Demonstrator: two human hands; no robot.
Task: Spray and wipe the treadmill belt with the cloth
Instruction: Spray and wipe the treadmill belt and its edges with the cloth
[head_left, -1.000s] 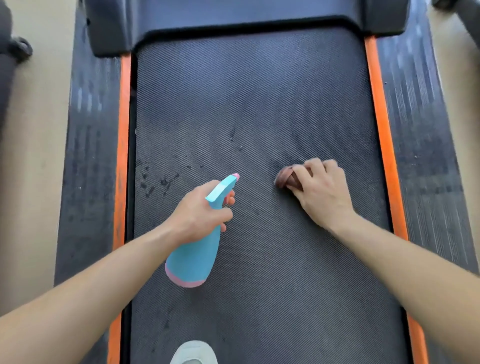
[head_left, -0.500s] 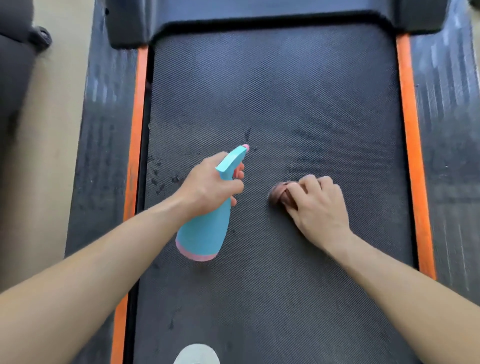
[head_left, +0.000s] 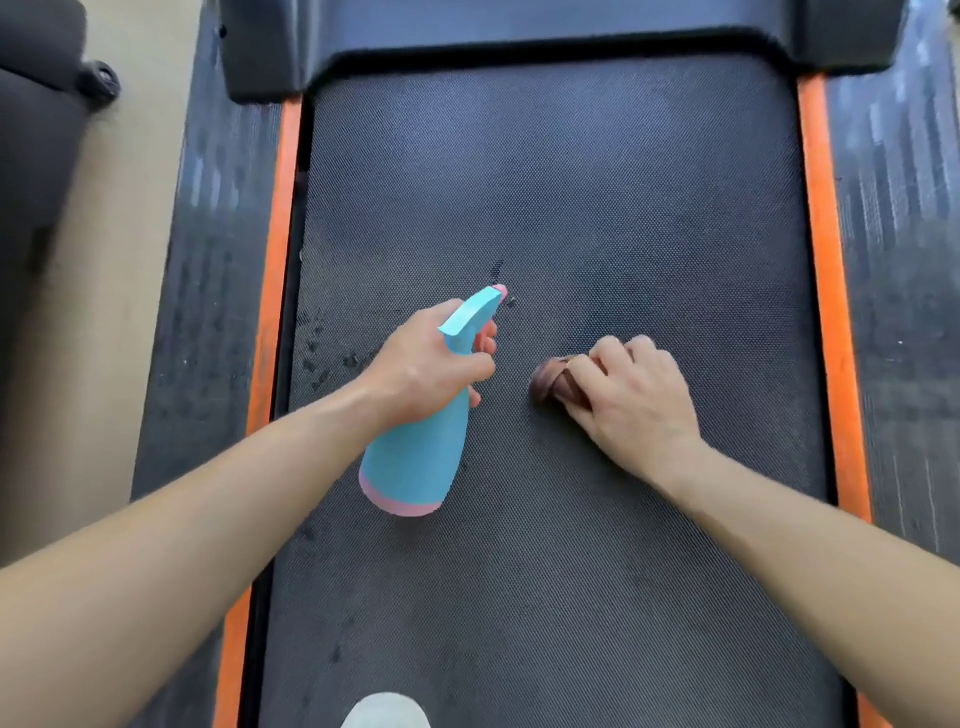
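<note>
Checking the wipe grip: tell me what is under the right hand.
Under the right hand a bunched brownish cloth pokes out to the left, resting on the treadmill belt. The rest of the cloth and the belt beneath the palm are covered.

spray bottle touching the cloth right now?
Apart. The head view shows bare belt between the spray bottle in the left hand and the cloth gripped by the right hand.

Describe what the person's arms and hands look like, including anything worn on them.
Both arms are bare. The left forearm and right forearm show no sleeve up to the picture's edge. The left hand and right hand wear no gloves, and no watch, bracelet or ring shows.
</note>
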